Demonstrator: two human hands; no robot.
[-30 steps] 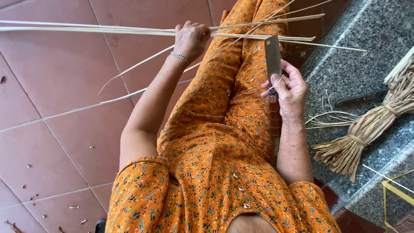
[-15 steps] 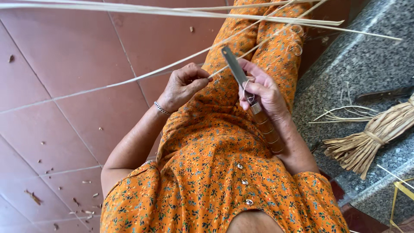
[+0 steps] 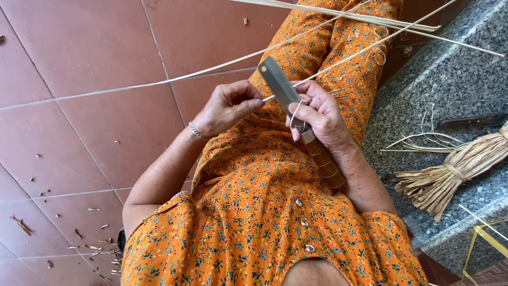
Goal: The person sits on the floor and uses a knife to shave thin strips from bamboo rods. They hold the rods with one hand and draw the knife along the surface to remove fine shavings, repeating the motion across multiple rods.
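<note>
Your right hand (image 3: 317,114) is clamped around a flat steel knife (image 3: 283,90) with a banded wooden handle, over your lap. Your left hand (image 3: 225,108) pinches a thin pale cane strip (image 3: 338,61) against the blade.

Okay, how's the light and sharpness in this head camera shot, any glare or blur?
Head view: even daylight, soft shadows, no harsh glare; mild sheen on the flat grey metal knife blade. The left hand, right hand and orange floral dress are sharp; the thin pale reed strips at the top edge look slightly soft.
</note>
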